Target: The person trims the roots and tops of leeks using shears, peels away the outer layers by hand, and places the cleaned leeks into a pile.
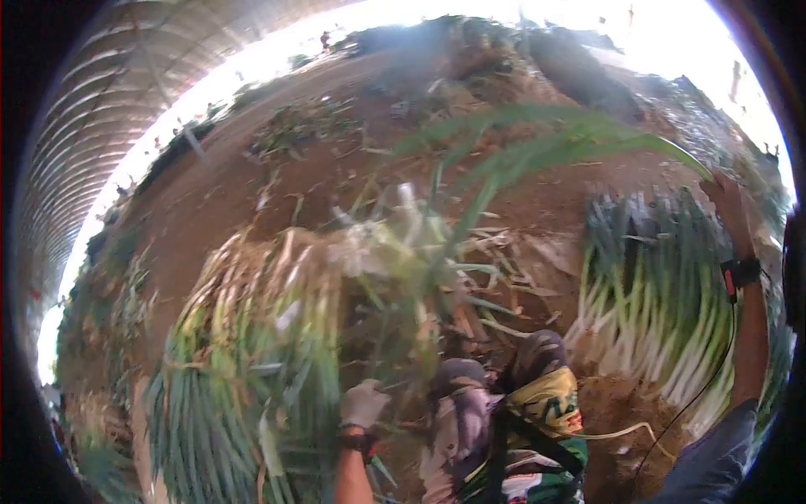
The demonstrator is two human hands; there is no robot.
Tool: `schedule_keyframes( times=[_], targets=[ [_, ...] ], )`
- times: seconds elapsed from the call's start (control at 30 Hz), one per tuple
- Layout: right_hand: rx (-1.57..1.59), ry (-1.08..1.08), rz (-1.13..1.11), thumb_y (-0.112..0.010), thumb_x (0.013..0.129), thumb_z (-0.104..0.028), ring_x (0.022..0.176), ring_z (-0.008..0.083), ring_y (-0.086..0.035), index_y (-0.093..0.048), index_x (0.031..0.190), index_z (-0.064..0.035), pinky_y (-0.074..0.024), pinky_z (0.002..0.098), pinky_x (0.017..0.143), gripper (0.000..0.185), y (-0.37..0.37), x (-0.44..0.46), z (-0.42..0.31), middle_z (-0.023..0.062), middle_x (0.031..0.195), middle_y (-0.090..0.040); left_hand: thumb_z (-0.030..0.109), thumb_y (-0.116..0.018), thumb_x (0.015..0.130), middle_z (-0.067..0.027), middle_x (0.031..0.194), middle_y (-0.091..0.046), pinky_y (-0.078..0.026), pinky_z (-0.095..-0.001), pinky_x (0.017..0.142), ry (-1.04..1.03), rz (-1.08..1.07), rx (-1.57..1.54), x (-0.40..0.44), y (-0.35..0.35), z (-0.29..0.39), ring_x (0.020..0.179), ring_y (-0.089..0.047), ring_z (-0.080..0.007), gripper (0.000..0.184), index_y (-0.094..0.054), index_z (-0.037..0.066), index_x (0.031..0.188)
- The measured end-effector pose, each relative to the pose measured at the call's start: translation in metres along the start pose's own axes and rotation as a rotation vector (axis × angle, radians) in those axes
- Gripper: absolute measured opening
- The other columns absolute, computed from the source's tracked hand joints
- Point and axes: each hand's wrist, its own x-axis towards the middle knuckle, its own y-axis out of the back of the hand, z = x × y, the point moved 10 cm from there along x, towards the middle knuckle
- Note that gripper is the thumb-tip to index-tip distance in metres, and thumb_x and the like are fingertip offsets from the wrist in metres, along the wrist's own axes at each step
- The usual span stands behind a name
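Green leaves (561, 155), hands (725, 197) well apart

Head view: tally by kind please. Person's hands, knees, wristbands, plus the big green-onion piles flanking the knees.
Hands: 2 (left hand, right hand)
Knees: 2 (left knee, right knee)
Wristbands: 2 (left band, right band)
Big onion piles: 2 (left pile, right pile)
Total: 8

Leeks (243, 403) left, leeks (655, 294) right (legs (457, 412) between).
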Motion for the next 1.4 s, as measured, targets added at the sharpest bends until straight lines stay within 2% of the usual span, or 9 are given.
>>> schedule_keyframes(
  times=[0.33,0.6,0.7,0.87,0.93,1.03,1.27,1.3,1.4],
  targets=[
    [-0.065,-0.782,0.352,-0.076,0.085,-0.024,0.085,0.026,-0.062,-0.064,0.1,0.0002,-0.0503,0.0445,0.072,0.031,0.171,-0.328,0.341,0.0159,0.099,-0.068,0.028,-0.073,0.088,-0.0185,0.103,-0.074,-0.054,-0.0409,0.083,-0.211,0.071,-0.132,0.077,-0.01,0.094,0.094,-0.069,-0.0287,0.037,-0.072,-0.003,0.108],
    [-0.58,-1.053,0.083,-0.057,0.079,-0.008,0.113,0.0534,-0.062,-0.057,0.115,0.0035,-0.0488,0.0587,0.098,0.038,0.141,-0.488,0.31,0.0353,0.112,-0.067,0.059,-0.043,0.107,-0.0202,0.145,-0.062,-0.044,-0.0488,0.111,-0.002,-0.27,0.295,0.063,-0.012,0.138,0.137,-0.057,-0.0366,0.068,-0.06,0.007,0.147],
    [-0.765,-0.672,0.155,-0.057,0.08,-0.008,0.109,0.0522,-0.064,-0.058,0.117,0.0016,-0.0491,0.0578,0.098,0.038,0.106,-0.457,0.305,0.033,0.105,-0.067,0.06,-0.046,0.106,-0.0219,0.139,-0.067,-0.047,-0.052,0.106,0.041,-0.136,0.154,0.07,-0.01,0.136,0.128,-0.063,-0.0396,0.066,-0.063,0.009,0.145],
    [-0.434,-0.258,0.018,-0.067,0.084,-0.013,0.122,0.0416,-0.062,-0.058,0.137,-0.0022,-0.0477,0.0493,0.11,0.055,-0.013,-0.358,0.224,0.0231,0.13,-0.066,0.07,-0.046,0.102,-0.018,0.146,-0.063,-0.046,-0.0539,0.11,0.067,-0.167,-0.078,0.124,-0.06,0.086,0.135,-0.059,-0.0362,0.077,-0.058,0.011,0.15],
    [-0.306,-0.248,-0.121,-0.07,0.084,-0.012,0.123,0.0395,-0.062,-0.059,0.135,-0.0018,-0.0493,0.0478,0.108,0.054,-0.047,-0.305,0.126,0.0217,0.131,-0.066,0.018,-0.078,0.084,-0.019,0.091,-0.076,-0.055,-0.0424,0.074,0.065,0.183,-0.354,0.16,-0.086,0.05,0.08,-0.069,-0.0294,0.028,-0.075,-0.006,0.099],
    [-0.091,-0.031,-0.362,-0.069,0.087,-0.013,0.124,0.041,-0.061,-0.061,0.136,-0.0031,-0.0506,0.0477,0.106,0.051,-0.133,-0.268,0.02,0.0215,0.131,-0.065,0.027,-0.071,0.091,-0.0172,0.095,-0.075,-0.051,-0.0421,0.081,0.058,0.059,-0.579,0.084,-0.007,0.123,0.086,-0.066,-0.0278,0.038,-0.075,-0.004,0.112],
    [0.202,0.388,-0.606,-0.071,0.086,-0.006,0.113,0.0392,-0.066,-0.067,0.124,-0.001,-0.0553,0.0463,0.096,0.038,-0.203,-0.26,-0.212,0.0173,0.123,-0.069,0.011,-0.067,0.087,-0.0122,0.088,-0.073,-0.055,-0.0355,0.072,-0.044,0.331,-1.248,0.107,0.049,0.037,0.083,-0.07,-0.0209,0.028,-0.073,-0.005,0.11],
    [0.228,0.43,-0.623,-0.071,0.086,-0.006,0.112,0.039,-0.066,-0.067,0.123,-0.0011,-0.0554,0.0463,0.096,0.038,-0.206,-0.262,-0.229,0.0171,0.122,-0.069,0.022,-0.07,0.088,-0.0169,0.094,-0.075,-0.056,-0.0457,0.075,0.047,0.408,-1.048,0.096,0.071,0.04,0.086,-0.072,-0.0348,0.031,-0.074,0.004,0.113],
    [0.26,0.563,-0.62,-0.071,0.086,-0.005,0.11,0.0379,-0.066,-0.067,0.123,-0.0018,-0.0555,0.0462,0.093,0.037,-0.217,-0.271,-0.264,0.0168,0.12,-0.069,0.013,-0.068,0.087,-0.0218,0.102,-0.076,-0.057,-0.0486,0.084,-0.089,0.681,0.13,0.085,0.105,0.061,0.092,-0.073,-0.0386,0.023,-0.074,0.0,0.106]
  ],
)
